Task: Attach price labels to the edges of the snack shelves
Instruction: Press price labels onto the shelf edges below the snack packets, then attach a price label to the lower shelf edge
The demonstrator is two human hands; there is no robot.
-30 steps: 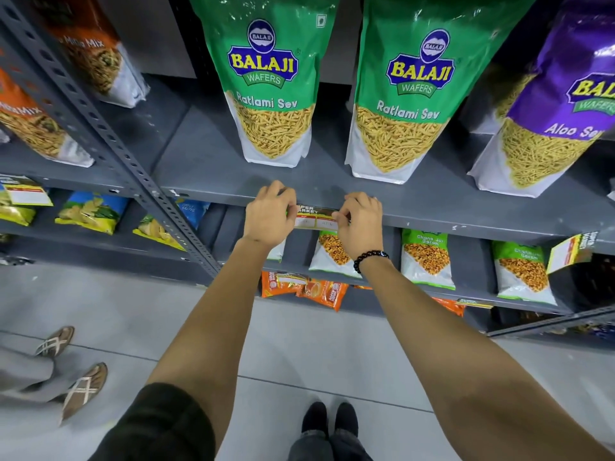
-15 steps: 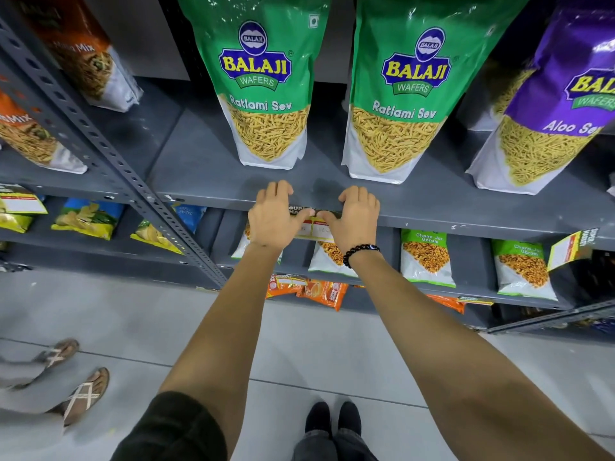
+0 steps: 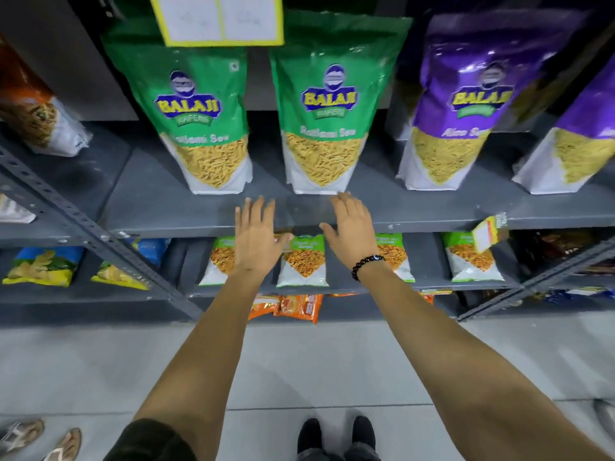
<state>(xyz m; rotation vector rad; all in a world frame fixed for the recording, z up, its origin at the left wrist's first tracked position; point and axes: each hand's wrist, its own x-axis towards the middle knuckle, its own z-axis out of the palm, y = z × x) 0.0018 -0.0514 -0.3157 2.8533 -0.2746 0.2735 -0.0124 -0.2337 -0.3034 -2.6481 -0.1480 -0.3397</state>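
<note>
Grey shelf edge [image 3: 416, 224] is running below two green sev bags; we are laying our left hand [image 3: 254, 239] and right hand [image 3: 352, 227] flat across it, fingers spread, hiding any price label underneath.

The grey metal snack shelf [image 3: 186, 207] is running across the view, carrying upright green and purple snack bags; its front edge [image 3: 432, 224] is facing outward. A red-and-white sliver, likely a price label [image 3: 279, 235], is showing on that edge, mostly hidden. Farther right, a yellow-and-red price label [image 3: 487, 232] is hanging tilted off the same edge. Above, a yellow-bordered white label [image 3: 216, 18] is hanging from the upper shelf.
</note>
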